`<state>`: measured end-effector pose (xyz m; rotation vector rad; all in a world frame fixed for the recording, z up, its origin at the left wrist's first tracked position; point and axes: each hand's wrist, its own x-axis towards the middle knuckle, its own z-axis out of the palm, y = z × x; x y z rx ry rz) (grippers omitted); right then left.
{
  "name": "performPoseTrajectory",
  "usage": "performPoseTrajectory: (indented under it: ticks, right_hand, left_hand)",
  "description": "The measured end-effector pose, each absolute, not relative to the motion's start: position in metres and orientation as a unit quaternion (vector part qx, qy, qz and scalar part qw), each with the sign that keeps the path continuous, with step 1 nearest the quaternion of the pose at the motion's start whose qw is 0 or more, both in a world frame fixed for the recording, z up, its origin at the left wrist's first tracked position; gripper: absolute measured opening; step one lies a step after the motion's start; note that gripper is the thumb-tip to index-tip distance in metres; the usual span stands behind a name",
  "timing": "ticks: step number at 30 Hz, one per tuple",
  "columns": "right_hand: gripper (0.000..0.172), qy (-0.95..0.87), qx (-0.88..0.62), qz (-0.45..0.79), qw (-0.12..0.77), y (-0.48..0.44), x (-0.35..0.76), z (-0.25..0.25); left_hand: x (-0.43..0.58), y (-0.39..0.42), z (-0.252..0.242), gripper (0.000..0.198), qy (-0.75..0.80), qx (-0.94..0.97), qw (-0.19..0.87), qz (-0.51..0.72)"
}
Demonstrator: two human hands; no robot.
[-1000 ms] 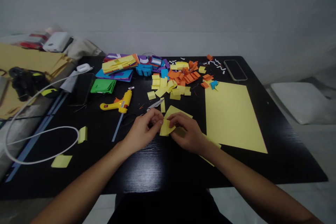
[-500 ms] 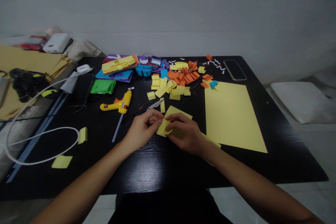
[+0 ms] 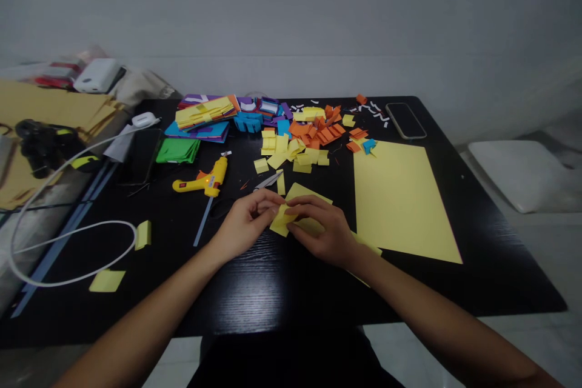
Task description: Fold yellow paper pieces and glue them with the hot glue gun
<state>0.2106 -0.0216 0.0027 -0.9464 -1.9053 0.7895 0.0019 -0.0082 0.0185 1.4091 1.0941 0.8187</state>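
Observation:
My left hand (image 3: pixel 248 224) and my right hand (image 3: pixel 321 230) meet over the black table (image 3: pixel 282 285), both pinched on one small yellow paper piece (image 3: pixel 280 221). A larger yellow paper sheet (image 3: pixel 305 193) lies under my right hand and sticks out behind it. Scissors (image 3: pixel 268 181) lie just beyond my left hand. The fingers of both hands are curled round the small piece.
A big yellow sheet (image 3: pixel 400 200) lies to the right. Orange and yellow cut pieces (image 3: pixel 313 133), stacked coloured paper (image 3: pixel 204 118), a yellow glue gun (image 3: pixel 202 180), a phone (image 3: pixel 405 120) and a white cable (image 3: pixel 73 242) are spread about. Cardboard and a black tool sit far left.
The small yellow piece has been turned and folded tighter between the fingers. Both hands shifted slightly left; nothing else moved.

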Motion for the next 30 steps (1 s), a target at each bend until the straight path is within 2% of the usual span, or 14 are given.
performPoseTrajectory:
  ticks: [5, 10, 13, 18, 24, 30]
  right_hand:
    - [0.025, -0.718, -0.372, 0.402, 0.43, -0.018, 0.211, 0.002]
    - [0.021, -0.681, -0.386, 0.445, 0.435, -0.017, 0.212, -0.004]
    - [0.024, -0.672, -0.386, 0.46, 0.433, -0.017, 0.212, -0.009]
    - [0.023, -0.672, -0.39, 0.468, 0.421, -0.016, 0.212, -0.009]
    - [0.009, -0.664, -0.389, 0.48, 0.421, -0.017, 0.211, -0.006]
    - [0.014, -0.642, -0.415, 0.506, 0.399, -0.018, 0.211, -0.004]
  left_hand:
    - [-0.001, -0.01, 0.019, 0.019, 0.439, 0.627, 0.556, 0.322]
    - [-0.006, -0.01, 0.023, 0.039, 0.398, 0.756, 0.438, 0.279]
    - [-0.01, -0.01, 0.026, 0.043, 0.366, 0.808, 0.38, 0.261]
    - [-0.013, -0.008, 0.029, 0.03, 0.351, 0.827, 0.36, 0.253]
    - [-0.011, -0.007, 0.028, 0.006, 0.375, 0.816, 0.363, 0.247]
    - [-0.009, -0.008, 0.024, 0.004, 0.401, 0.786, 0.396, 0.252]
